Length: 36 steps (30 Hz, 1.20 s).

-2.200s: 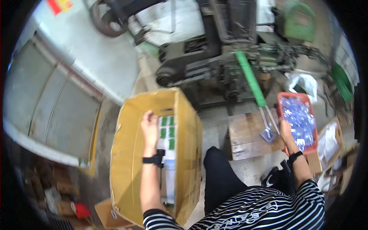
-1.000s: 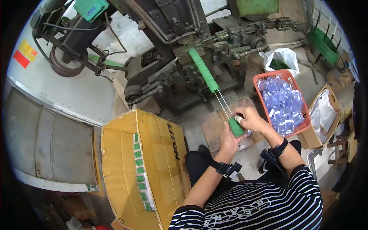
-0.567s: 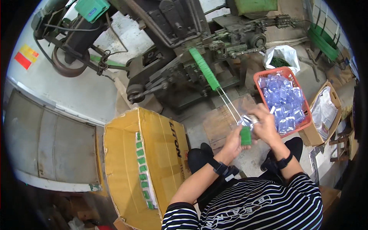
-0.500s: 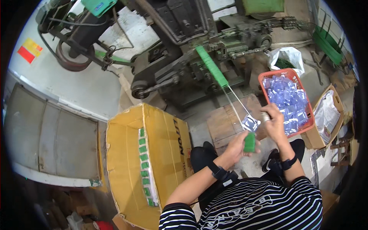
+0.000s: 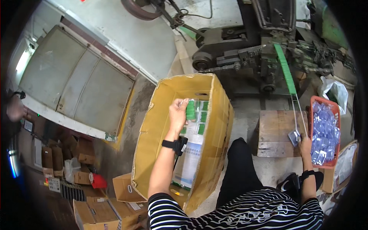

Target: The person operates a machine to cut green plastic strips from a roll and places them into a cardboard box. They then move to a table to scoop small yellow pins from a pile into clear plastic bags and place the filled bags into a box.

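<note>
My left hand is closed on a clear plastic pack of green pieces, holding it inside the tall yellow-brown carton. Beside it in the carton lie several similar packs with green contents. At the right, my right hand is at the lower end of two thin metal rails, its fingers mostly hidden. A small clear plastic packet lies by the rail ends, close to that hand. Higher up, a row of green pieces sits on the rails coming from the machine.
A dark greasy machine stands at the back. An orange-red crate of clear bluish plastic packets is at the far right, with a white bag behind it. A wooden box stands below the rails. Cardboard boxes fill the lower left.
My left hand has carried the green pack left, from near the rails into the carton. My right hand has lowered to the rail ends. The view has turned left.
</note>
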Motion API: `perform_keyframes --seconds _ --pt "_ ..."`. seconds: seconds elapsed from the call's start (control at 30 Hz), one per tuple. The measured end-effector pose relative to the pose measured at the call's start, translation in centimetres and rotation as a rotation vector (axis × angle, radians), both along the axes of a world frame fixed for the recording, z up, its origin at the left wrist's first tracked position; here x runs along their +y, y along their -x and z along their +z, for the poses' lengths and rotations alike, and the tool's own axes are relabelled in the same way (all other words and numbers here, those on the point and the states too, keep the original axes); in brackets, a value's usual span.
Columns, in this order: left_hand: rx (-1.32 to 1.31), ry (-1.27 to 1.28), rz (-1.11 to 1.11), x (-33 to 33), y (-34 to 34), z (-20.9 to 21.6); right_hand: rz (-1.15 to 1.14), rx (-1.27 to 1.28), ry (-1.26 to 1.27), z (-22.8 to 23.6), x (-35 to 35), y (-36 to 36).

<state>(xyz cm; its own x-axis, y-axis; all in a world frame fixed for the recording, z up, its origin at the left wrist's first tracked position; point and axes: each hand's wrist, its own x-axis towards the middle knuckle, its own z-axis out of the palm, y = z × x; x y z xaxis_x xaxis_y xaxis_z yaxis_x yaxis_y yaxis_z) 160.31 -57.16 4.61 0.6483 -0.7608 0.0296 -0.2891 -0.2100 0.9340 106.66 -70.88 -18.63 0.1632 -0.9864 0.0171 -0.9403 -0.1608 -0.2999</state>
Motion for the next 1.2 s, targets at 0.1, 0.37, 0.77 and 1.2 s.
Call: perform_keyframes --seconds 0.1,0.37,0.77,1.2 --pt "-0.262 -0.003 0.157 1.7 -7.3 -10.6 0.117 0.051 0.087 -3.3 -1.3 1.3" --pt "-0.235 -0.341 0.349 4.6 -10.4 -28.5 0.123 0.082 0.162 -5.0 -1.6 2.1" --pt "-0.345 -0.212 0.332 5.4 -8.3 -19.9 0.109 0.327 0.133 -4.2 -1.0 0.1" --pt "0.202 0.274 -0.692 -10.2 19.9 7.6 -0.043 -1.271 -0.056 18.0 -4.4 -1.3"
